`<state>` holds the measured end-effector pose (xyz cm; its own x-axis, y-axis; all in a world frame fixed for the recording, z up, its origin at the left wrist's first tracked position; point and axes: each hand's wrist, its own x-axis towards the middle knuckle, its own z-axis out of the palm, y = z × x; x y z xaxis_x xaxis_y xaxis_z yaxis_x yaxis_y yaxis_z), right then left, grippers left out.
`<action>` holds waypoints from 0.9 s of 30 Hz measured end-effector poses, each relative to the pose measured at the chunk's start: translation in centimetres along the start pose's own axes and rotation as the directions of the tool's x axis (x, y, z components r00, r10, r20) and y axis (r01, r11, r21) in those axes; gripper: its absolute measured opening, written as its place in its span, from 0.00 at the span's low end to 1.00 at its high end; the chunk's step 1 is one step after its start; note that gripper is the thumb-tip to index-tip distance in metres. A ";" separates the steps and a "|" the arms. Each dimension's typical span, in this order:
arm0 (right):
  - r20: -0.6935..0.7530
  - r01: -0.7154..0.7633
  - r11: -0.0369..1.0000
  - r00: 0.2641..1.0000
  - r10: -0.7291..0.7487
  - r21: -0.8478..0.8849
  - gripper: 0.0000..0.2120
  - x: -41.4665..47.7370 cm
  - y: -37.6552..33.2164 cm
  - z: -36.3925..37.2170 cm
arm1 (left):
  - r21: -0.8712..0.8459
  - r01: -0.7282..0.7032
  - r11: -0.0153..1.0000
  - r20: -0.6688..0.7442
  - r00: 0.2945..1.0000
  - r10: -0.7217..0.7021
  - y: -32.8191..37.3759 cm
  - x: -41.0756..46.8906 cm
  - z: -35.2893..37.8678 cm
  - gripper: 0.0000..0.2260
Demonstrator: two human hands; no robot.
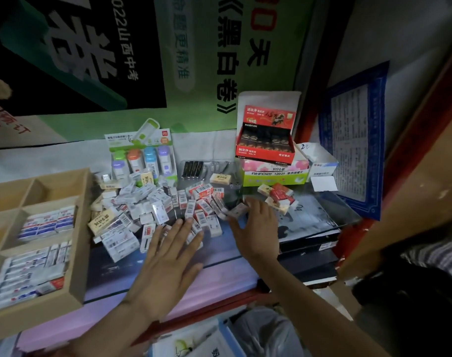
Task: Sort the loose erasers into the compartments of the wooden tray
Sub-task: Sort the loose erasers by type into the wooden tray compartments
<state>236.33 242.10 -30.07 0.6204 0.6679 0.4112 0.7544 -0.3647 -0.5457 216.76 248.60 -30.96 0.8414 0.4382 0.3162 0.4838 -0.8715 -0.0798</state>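
Note:
A heap of loose erasers (152, 210) in white, red and cream wrappers covers the middle of the shelf. The wooden tray (77, 243) stands at the left; its near compartments hold rows of white erasers (47, 222), its far ones look bare. My left hand (168, 258) lies flat with straight, spread fingers, its fingertips touching the heap's near edge. My right hand (258, 228) is also flat and spread, its fingers against erasers at the heap's right side. A few red and cream erasers (279, 197) lie apart at the right.
Behind the heap stand a card of coloured roller erasers (142, 153), a red display box (266, 140) on a green-and-pink box (275, 173), and a small white box (320, 161). Dark flat items (309, 222) lie at the right. Posters cover the back wall.

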 end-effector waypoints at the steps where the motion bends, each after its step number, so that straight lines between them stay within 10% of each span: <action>1: -0.039 -0.025 1.000 0.999 0.025 -0.007 0.25 -0.1 0.0 0.1 | -0.001 0.014 1.000 0.005 1.000 -0.014 0.0 0.0 0.2 0.26; 15: -0.064 0.021 0.998 0.998 -0.024 -0.056 0.20 -0.2 0.1 0.3 | -0.040 0.093 0.995 0.063 0.994 -0.090 0.2 0.2 0.2 0.31; 21: 0.036 0.008 0.998 0.999 -0.006 -0.061 0.24 -0.1 -0.1 -0.3 | -0.360 0.094 0.928 0.023 0.995 -0.092 -0.6 -1.9 -1.4 0.30; 27: -0.187 -0.083 0.960 0.973 0.136 0.266 0.14 -0.1 -1.5 -1.1 | -0.265 0.056 0.963 -0.084 0.993 -0.080 -3.5 -7.7 -4.5 0.21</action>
<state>235.34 241.85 -28.49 0.7464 0.4785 0.4625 0.6157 -0.2329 -0.7527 207.52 247.25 -28.90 0.7767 0.4869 0.3995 0.4486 -0.8729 0.1917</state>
